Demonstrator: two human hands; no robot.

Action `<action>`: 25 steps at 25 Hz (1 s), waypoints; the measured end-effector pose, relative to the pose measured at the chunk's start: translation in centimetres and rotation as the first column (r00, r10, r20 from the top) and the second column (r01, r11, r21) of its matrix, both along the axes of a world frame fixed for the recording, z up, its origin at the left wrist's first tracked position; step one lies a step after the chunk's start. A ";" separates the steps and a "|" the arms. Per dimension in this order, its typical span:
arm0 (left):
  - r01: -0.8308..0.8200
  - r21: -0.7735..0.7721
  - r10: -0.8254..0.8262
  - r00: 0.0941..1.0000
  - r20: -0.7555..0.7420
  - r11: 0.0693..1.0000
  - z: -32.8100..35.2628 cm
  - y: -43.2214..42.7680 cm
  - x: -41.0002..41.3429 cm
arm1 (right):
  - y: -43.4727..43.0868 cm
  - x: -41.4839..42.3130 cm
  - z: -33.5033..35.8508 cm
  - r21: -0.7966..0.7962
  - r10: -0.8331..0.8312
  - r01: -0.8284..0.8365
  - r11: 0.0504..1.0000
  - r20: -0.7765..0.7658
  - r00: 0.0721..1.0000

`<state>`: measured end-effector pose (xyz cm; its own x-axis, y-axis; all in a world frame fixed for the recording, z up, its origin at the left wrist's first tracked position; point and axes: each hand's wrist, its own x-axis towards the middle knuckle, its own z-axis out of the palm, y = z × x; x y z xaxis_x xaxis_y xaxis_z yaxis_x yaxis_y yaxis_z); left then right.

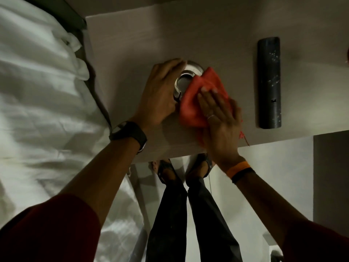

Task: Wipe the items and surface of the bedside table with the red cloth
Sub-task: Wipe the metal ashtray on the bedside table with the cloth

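Observation:
A round shiny metal item (pixel 186 76), seen from above with a hollow middle, stands near the centre of the pale bedside table (pixel 132 44). My left hand (pixel 160 93) wraps around its left side and holds it. My right hand (pixel 219 118) lies flat on the red cloth (pixel 194 103), pressing it against the item's right side and the tabletop. The cloth covers the item's lower right rim. A black remote control (pixel 269 82) lies lengthwise on the table to the right, apart from both hands.
A bed with white crumpled bedding (pixel 41 91) runs along the table's left side. The table's front edge (pixel 264 140) is just below my hands. My legs and sandalled feet (pixel 183 171) stand on the light floor below it.

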<state>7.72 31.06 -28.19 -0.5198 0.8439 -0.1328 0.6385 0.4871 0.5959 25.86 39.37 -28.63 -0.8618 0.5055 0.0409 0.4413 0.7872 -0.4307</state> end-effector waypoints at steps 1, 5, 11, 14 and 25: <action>-0.004 0.008 0.004 1.000 -0.013 1.000 -0.3 -0.1 0.4 | 0.5 -1.1 -0.2 -0.026 -0.064 0.063 0.998 -0.028 0.998; -0.079 0.054 0.081 0.995 -0.049 0.995 -0.9 -0.1 1.7 | -1.1 -1.4 -0.4 -0.078 0.033 -0.031 0.996 0.028 0.999; -0.187 0.026 0.188 0.981 -0.036 0.982 -0.8 -0.3 3.5 | 0.3 -2.1 0.4 -0.115 -0.002 0.009 0.993 0.060 0.998; -0.267 0.043 0.268 0.963 -0.009 0.963 -0.2 0.2 4.4 | -1.2 -0.4 1.2 -0.277 -0.070 0.060 0.959 -0.027 0.997; -0.240 -0.301 0.215 0.970 -0.114 0.923 2.6 0.8 3.9 | 0.3 -2.4 6.5 -0.857 -0.934 0.463 0.226 -0.057 0.352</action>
<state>11.67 31.85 -25.55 -0.7119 0.6249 -0.3207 0.5269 0.7770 0.3445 23.50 39.68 -22.12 -0.0364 0.9309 -0.3635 0.1693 -0.3528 -0.9203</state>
